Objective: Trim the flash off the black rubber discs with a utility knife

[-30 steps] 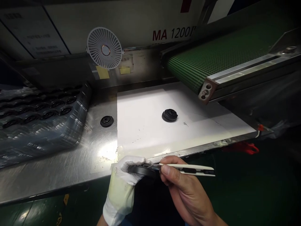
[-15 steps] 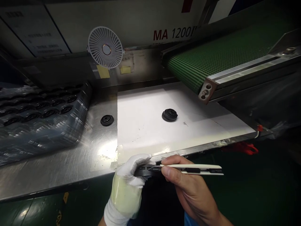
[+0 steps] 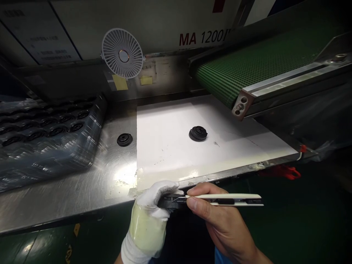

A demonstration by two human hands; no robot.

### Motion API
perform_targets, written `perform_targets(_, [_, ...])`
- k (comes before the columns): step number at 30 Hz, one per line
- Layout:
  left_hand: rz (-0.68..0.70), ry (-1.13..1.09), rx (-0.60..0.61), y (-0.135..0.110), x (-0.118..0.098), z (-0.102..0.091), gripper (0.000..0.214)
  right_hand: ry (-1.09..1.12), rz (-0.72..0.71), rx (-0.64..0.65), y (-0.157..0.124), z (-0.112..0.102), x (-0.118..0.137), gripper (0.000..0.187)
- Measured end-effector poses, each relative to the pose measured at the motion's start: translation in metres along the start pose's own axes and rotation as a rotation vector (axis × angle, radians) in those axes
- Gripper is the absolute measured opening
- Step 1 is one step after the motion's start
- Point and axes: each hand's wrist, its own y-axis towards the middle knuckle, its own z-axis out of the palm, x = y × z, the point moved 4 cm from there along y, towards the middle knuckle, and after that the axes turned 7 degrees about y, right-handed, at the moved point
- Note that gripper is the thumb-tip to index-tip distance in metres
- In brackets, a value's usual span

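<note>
My left hand [image 3: 150,216], in a white glove with clear yellowish tape around the palm, is closed around a black ridged round part [image 3: 171,201] at the table's front edge. Bare, my right hand [image 3: 217,212] grips a white-handled utility knife [image 3: 233,200] between thumb and fingers. The knife lies nearly level, its blade tip against the ridged edge of the part. Two similar black round parts lie farther back: one [image 3: 198,133] on the white sheet [image 3: 165,128], the other [image 3: 124,139] on bare metal. The underside of the held part is hidden.
A clear plastic tray [image 3: 79,146] with several black parts stands on the metal table [image 3: 110,183] at left. A white fan [image 3: 123,54] is at the back. The green conveyor belt [image 3: 233,69] overhangs the sheet's right side. Red material [image 3: 286,171] hangs at the table's right edge.
The knife and my right hand have shifted very slightly, with the blade still at the part's edge. My left hand keeps its hold. The whole view has moved a little.
</note>
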Motion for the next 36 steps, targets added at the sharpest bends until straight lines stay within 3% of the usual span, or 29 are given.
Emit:
perform_targets(11, [0.014,-0.042,0.029,0.003,-0.006,0.001,0.027,0.054,0.033,0.021,-0.002,0.0,0.001,0.014])
perform_targets(19, [-0.037,-0.011,0.186,0.006,-0.016,0.017,0.03,0.156,0.094,0.026,0.0,-0.016,0.002,0.015])
perform_targets(24, [-0.116,0.053,0.231,0.014,-0.017,0.037,0.032,0.166,0.109,0.107,-0.004,-0.036,0.001,0.017])
perform_targets(30, [-0.271,0.049,0.452,0.027,-0.029,0.076,0.043,0.273,0.158,0.063,0.004,-0.076,0.01,0.021])
perform_targets(36, [-0.395,0.034,0.587,0.04,-0.04,0.112,0.052,0.348,0.185,0.143,0.009,-0.105,0.018,0.019])
